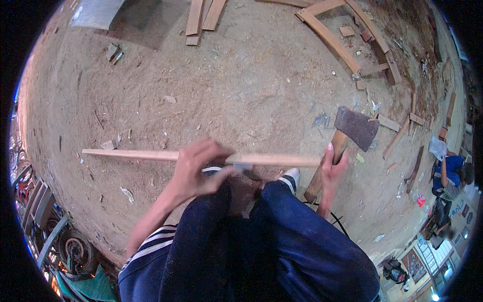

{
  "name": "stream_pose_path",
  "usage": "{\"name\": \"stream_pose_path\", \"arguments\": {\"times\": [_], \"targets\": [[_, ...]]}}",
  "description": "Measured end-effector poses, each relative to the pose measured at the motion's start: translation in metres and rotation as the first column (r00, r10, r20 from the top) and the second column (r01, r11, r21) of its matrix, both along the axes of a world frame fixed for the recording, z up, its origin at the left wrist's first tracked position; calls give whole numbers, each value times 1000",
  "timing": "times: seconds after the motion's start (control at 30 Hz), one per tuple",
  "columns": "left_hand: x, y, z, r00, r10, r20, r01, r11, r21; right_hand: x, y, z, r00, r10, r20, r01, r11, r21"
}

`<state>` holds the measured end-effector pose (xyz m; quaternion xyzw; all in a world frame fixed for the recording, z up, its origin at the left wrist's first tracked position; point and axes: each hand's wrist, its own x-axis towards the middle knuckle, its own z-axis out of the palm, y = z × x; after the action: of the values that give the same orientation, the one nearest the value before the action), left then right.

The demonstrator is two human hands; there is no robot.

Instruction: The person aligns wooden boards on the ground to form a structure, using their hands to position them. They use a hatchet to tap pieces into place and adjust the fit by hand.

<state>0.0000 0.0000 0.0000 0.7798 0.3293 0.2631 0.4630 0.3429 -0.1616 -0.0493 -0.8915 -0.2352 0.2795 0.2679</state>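
Observation:
My left hand is wrapped about the middle of a long, thin wooden strip, fingers on its far side and thumb on the near side. The strip lies crosswise in front of my knees, and its right part is blurred by motion. In my right hand is a hatchet by its wooden handle, the dark, worn metal head pointing away from me. The strip's right end meets the handle beside my right hand; whether they touch I cannot tell.
Curved wooden frame pieces lie at the far right, with more boards at the far middle. Scraps and shavings litter the dirt floor. At left stand a wheel and stacked parts. Another person sits at the right edge.

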Motion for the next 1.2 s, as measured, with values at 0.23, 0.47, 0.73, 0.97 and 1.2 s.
{"name": "stream_pose_path", "arguments": {"times": [0.23, 0.47, 0.73, 0.97, 1.2], "targets": [[36, 86, -59, 946, 161, -282, -215, 962, -169, 5, -10, -17, 980, 89, 177, -101, 993, 60], [34, 129, -73, 947, -37, -320, -39, 973, -229, -2, -10, -11, 986, 27, 164, -50, 989, 142], [36, 76, -77, 922, 82, -379, 15, 969, 247, 20, -30, -41, 958, 56, 282, -81, 994, 77], [65, 63, 50, 924, -378, -48, 373, 871, 319, 21, 5, -21, 987, -106, -118, 126, 975, 184], [194, -43, 228, 180, -718, 673, 775, 525, 353, 62, 57, 55, 985, -136, -103, 161, 940, 301]]}}
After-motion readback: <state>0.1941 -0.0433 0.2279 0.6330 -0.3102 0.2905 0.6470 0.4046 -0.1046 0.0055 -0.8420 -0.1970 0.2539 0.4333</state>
